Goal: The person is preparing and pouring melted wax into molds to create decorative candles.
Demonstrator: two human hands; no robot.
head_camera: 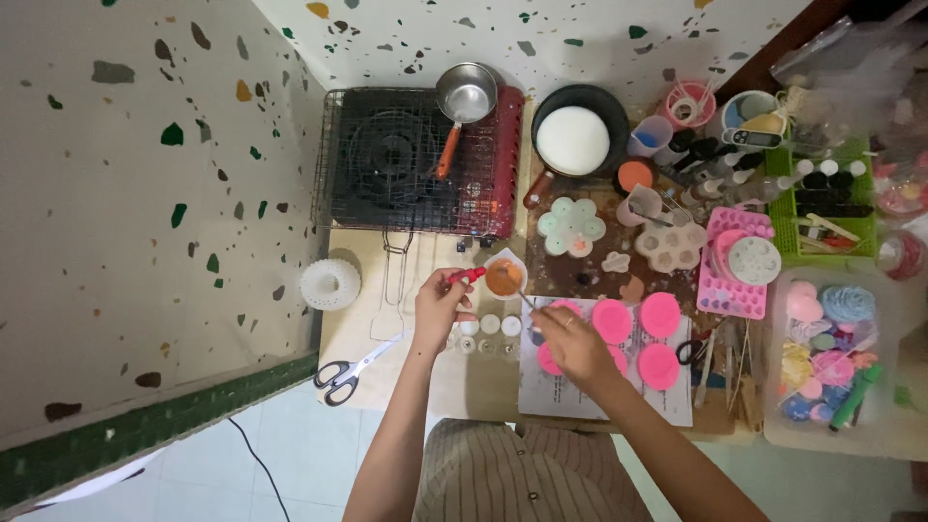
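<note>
Left hand gripping red-handled pot, right hand pinching thin metal stick

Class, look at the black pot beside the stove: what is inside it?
The black pot is filled nearly to its rim with a smooth white substance. That white surface covers everything beneath it, so the pot's bottom cannot be seen.
</note>
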